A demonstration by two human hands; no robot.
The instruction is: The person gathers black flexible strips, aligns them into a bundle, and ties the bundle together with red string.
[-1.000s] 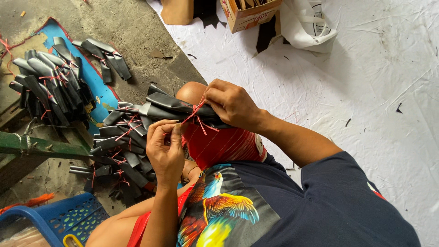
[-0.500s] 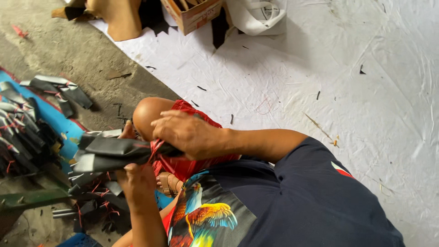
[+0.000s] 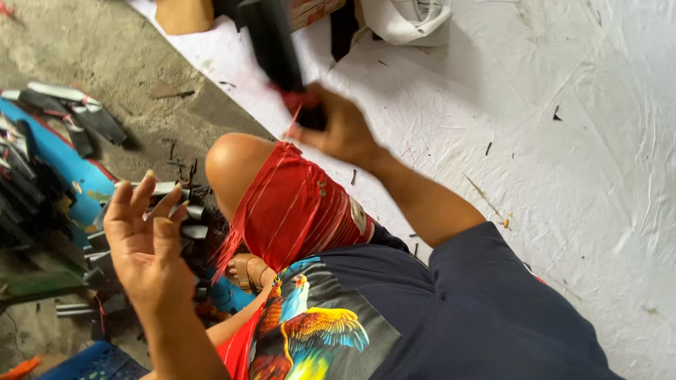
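Up beyond the raised knee, the right hand (image 3: pixel 341 130) closes its grip round the lower end of a dark bundle of black strips (image 3: pixel 271 42), tied with red string (image 3: pixel 296 105) just above the fingers; it is held high over the white sheet (image 3: pixel 549 176), blurred, likely mid-swing. Lower down, the left hand (image 3: pixel 144 243) is open and holds nothing, fingers spread above a heap of similar tied strips (image 3: pixel 42 204) on the floor, close enough to reach them
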